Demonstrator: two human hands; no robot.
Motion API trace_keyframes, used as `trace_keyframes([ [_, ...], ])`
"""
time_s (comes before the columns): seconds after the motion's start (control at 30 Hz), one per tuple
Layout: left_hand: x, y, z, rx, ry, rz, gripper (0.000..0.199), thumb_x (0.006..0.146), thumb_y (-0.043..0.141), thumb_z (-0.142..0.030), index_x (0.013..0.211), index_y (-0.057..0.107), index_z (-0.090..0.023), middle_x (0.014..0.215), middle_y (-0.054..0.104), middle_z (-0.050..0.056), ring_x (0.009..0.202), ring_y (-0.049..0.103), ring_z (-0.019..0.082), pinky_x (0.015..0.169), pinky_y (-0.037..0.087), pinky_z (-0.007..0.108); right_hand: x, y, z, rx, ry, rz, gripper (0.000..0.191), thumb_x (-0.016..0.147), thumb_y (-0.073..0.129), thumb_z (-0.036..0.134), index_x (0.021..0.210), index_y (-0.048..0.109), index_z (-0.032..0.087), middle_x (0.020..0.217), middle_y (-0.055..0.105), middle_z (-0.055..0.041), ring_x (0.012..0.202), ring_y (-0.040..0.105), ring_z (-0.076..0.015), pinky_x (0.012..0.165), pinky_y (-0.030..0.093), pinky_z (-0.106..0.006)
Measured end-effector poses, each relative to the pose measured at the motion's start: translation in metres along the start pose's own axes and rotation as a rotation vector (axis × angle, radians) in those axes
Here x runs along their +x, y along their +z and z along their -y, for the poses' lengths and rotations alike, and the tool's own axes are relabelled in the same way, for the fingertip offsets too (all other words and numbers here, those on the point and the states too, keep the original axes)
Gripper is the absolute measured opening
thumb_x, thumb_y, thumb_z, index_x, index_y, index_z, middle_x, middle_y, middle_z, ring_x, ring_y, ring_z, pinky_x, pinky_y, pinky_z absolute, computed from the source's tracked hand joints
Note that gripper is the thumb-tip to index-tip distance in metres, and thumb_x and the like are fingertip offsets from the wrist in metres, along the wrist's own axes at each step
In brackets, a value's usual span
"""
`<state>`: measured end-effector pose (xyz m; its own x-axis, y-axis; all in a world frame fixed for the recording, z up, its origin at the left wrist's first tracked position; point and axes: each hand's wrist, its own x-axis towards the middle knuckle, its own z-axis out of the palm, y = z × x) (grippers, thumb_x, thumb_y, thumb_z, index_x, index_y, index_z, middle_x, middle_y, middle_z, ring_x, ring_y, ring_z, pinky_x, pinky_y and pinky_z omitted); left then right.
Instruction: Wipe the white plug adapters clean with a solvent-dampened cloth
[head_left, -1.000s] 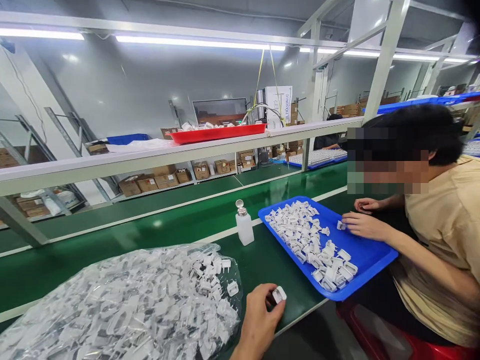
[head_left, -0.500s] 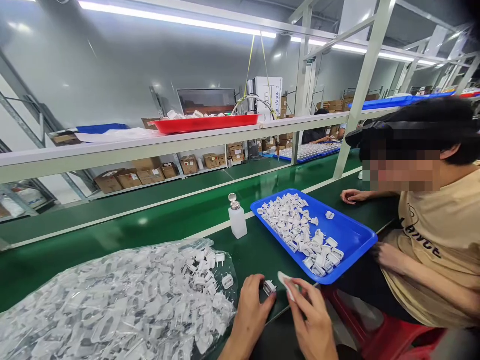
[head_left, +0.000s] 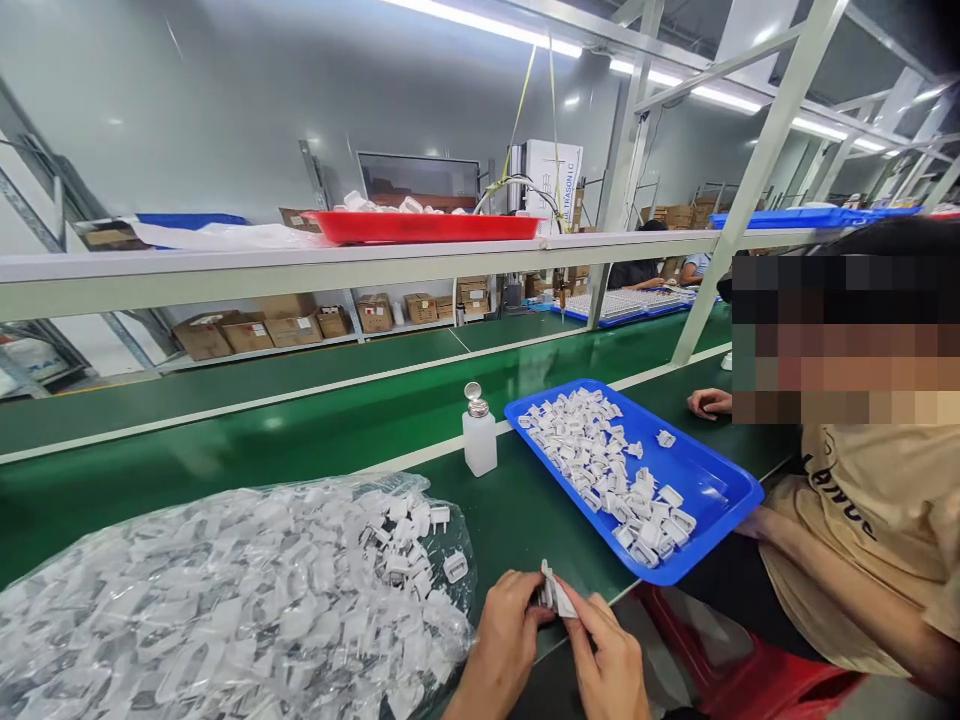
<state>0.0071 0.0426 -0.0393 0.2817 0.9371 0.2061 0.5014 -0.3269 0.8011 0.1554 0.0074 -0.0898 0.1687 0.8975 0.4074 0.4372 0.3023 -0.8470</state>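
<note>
My left hand (head_left: 504, 635) pinches a small white plastic plug housing (head_left: 541, 598), mostly hidden behind the fingers and the cloth. In my right hand (head_left: 611, 655) is a folded white cloth (head_left: 559, 598), pressed against the housing. Left of my hands, a clear plastic bag (head_left: 450, 480) lies open, heaped with white plug housings (head_left: 285, 600). Beyond my right hand, a blue tray (head_left: 709, 480) holds many similar housings (head_left: 581, 440), some with prongs showing. A white pump bottle (head_left: 480, 443) with a metal top stands between bag and tray.
A person in a tan shirt (head_left: 855, 520) sits at the right, one hand (head_left: 710, 403) on the green bench. Overhead, a shelf (head_left: 420, 268) carries a red tray (head_left: 427, 228); a slanted post (head_left: 750, 200) rises behind the blue tray. A red stool (head_left: 780, 680) stands below the bench.
My right hand has come left, bringing the cloth from beside the plug housing onto it. The hands are now close together. The whole view has shifted slightly.
</note>
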Motion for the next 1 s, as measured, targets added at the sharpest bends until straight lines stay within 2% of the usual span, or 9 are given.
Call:
trace_keyframes([
  [0.2, 0.0, 0.004, 0.005, -0.001, 0.019, 0.012, 0.045, 0.078, 0.052, 0.002, 0.114, 0.073, -0.015, 0.102, 0.075, 0.013, 0.098, 0.066, 0.029, 0.089, 0.051, 0.041, 0.02, 0.004, 0.003, 0.001, 0.11, 0.051, 0.04, 0.098, 0.05, 0.043, 0.123, 0.076, 0.027, 0.095, 0.075, -0.0103, 0.086, 0.071, -0.0266, 0.079, 0.057, -0.035],
  [0.4, 0.001, 0.005, 0.004, -0.026, 0.034, 0.018, 0.049, 0.077, 0.049, 0.006, 0.116, 0.069, -0.016, 0.105, 0.069, 0.012, 0.097, 0.066, 0.023, 0.088, 0.052, 0.034, 0.034, -0.006, 0.01, 0.142, 0.259, 0.12, 0.036, 0.092, 0.059, 0.042, 0.115, 0.08, 0.025, 0.106, 0.079, -0.0094, 0.098, 0.072, -0.0299, 0.088, 0.055, -0.038],
  [0.47, 0.002, 0.001, -0.002, -0.059, 0.019, 0.013, 0.045, 0.078, 0.053, 0.004, 0.113, 0.07, -0.018, 0.103, 0.069, 0.009, 0.095, 0.065, 0.022, 0.087, 0.051, 0.032, 0.033, -0.015, 0.012, 0.216, 0.309, 0.08, 0.039, 0.089, 0.063, 0.048, 0.113, 0.08, 0.022, 0.104, 0.079, -0.0092, 0.1, 0.071, -0.0296, 0.09, 0.054, -0.036],
  [0.53, 0.001, -0.004, -0.011, -0.144, -0.052, -0.008, 0.032, 0.079, 0.062, -0.004, 0.106, 0.073, -0.019, 0.095, 0.07, 0.006, 0.087, 0.064, 0.021, 0.081, 0.05, 0.031, 0.027, -0.024, 0.014, 0.275, 0.38, -0.019, 0.046, 0.089, 0.064, 0.054, 0.111, 0.08, 0.017, 0.095, 0.079, -0.0086, 0.09, 0.071, -0.0277, 0.082, 0.056, -0.034],
  [0.6, -0.003, -0.007, -0.023, -0.335, -0.155, -0.025, 0.024, 0.079, 0.072, -0.016, 0.103, 0.073, -0.017, 0.087, 0.071, 0.006, 0.079, 0.063, 0.019, 0.073, 0.05, 0.029, 0.018, -0.032, 0.017, 0.311, 0.458, -0.132, 0.051, 0.09, 0.061, 0.059, 0.107, 0.079, 0.014, 0.08, 0.076, -0.0061, 0.069, 0.067, -0.0215, 0.063, 0.053, -0.029],
  [0.7, -0.015, -0.004, -0.039, -0.67, -0.239, -0.019, 0.03, 0.073, 0.081, -0.025, 0.101, 0.074, -0.016, 0.085, 0.074, 0.007, 0.076, 0.066, 0.018, 0.067, 0.052, 0.024, 0.004, -0.039, 0.03, 0.503, 0.594, -0.219, 0.051, 0.084, 0.07, 0.062, 0.091, 0.077, 0.012, 0.055, 0.059, 0.0017, 0.044, 0.044, -0.0101, 0.041, 0.035, -0.021],
  [0.83, -0.032, 0.009, -0.051, -0.687, -0.093, -0.13, 0.027, 0.066, 0.085, -0.02, 0.092, 0.078, -0.017, 0.082, 0.076, 0.006, 0.066, 0.067, 0.015, 0.061, 0.054, 0.022, -0.01, -0.041, 0.065, 0.963, 0.802, -0.173, 0.052, 0.067, 0.085, 0.063, 0.073, 0.071, 0.013, 0.038, 0.034, 0.0115, 0.032, 0.021, -0.0025, 0.032, 0.019, -0.016],
  [0.93, -0.039, 0.017, -0.057, -0.553, 0.111, -0.254, 0.028, 0.067, 0.085, -0.018, 0.095, 0.079, -0.022, 0.08, 0.074, 0.003, 0.061, 0.067, 0.013, 0.057, 0.056, 0.021, -0.017, -0.04, 0.091, 1.025, 0.892, -0.217, 0.051, 0.062, 0.088, 0.062, 0.075, 0.072, 0.015, 0.036, 0.03, 0.0128, 0.031, 0.019, -0.0018, 0.032, 0.02, -0.015],
  [1.0, -0.04, 0.02, -0.06, -0.496, 0.161, -0.348, 0.028, 0.069, 0.086, -0.017, 0.095, 0.079, -0.023, 0.076, 0.072, 0.001, 0.059, 0.067, 0.013, 0.056, 0.056, 0.02, -0.02, -0.04, 0.102, 1.024, 0.92, -0.244, 0.053, 0.059, 0.09, 0.062, 0.079, 0.073, 0.016, 0.037, 0.031, 0.0128, 0.031, 0.022, -0.0019, 0.033, 0.022, -0.015],
])
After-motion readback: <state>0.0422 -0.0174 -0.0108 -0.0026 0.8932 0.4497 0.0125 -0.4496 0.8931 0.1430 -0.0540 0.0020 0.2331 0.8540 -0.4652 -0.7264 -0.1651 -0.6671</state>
